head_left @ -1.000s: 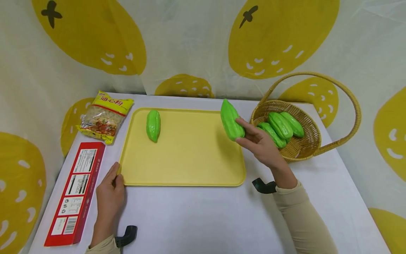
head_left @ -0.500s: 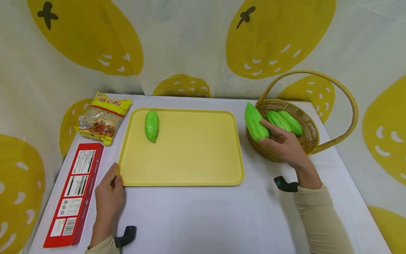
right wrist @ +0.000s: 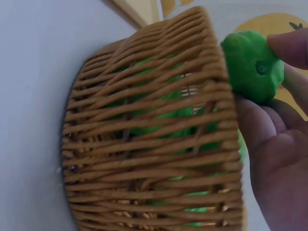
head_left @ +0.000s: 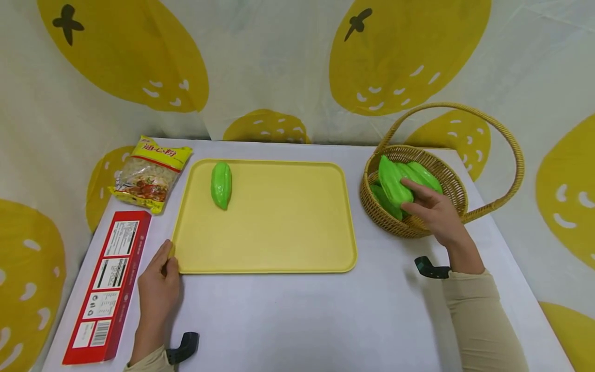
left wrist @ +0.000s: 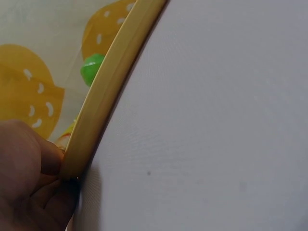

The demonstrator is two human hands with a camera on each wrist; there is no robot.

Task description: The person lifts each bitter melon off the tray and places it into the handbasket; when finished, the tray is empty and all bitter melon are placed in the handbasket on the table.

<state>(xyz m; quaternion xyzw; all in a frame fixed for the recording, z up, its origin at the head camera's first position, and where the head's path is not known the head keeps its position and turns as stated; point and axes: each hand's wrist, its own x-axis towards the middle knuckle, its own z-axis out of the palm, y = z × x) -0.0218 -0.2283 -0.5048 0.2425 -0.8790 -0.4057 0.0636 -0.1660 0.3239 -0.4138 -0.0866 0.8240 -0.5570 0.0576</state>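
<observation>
My right hand pinches a glossy green ridged fruit between thumb and fingers, over the wicker basket. In the right wrist view the fruit's blunt end shows just beyond the basket rim. Several similar green fruits lie inside, partly hidden by the held one and the hand. Down at the yellow tray's near left corner, my left hand grips the edge, its fingers around the rim in the left wrist view. Another green fruit lies on the tray's far left.
A bag of dried noodles lies at the back left of the white table. In front of it is a long red box. The basket's tall handle arches out to the right. A patterned cloth hangs behind.
My right hand has carried the green fruit from above the tray's right side rightward and down to the basket. My left hand has stayed on the tray corner.
</observation>
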